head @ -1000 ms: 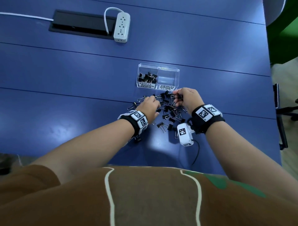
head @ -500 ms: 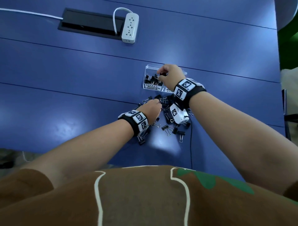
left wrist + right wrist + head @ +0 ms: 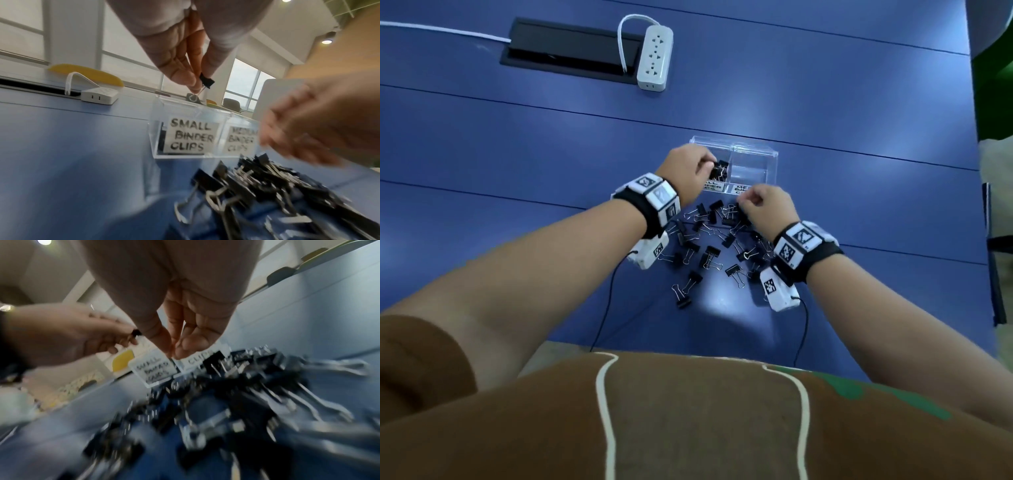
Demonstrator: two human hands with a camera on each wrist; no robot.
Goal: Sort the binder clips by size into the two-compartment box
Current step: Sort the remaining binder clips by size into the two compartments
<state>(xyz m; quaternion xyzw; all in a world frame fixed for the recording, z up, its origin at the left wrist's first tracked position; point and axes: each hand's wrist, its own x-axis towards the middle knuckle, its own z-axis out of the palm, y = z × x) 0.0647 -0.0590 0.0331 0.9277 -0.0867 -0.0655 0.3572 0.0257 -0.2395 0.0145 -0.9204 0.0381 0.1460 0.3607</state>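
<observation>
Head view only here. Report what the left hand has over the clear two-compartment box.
Observer: The left hand pinches one small black binder clip by its wire handle, above the clear plastic two-compartment box.
Operator: Read the label below it.
Observer: The white paper label reads SMALL BINDER CLIPS.
Operator: Check the right hand.
Observer: The right hand shows nothing between its fingertips, above the pile of black binder clips.
</observation>
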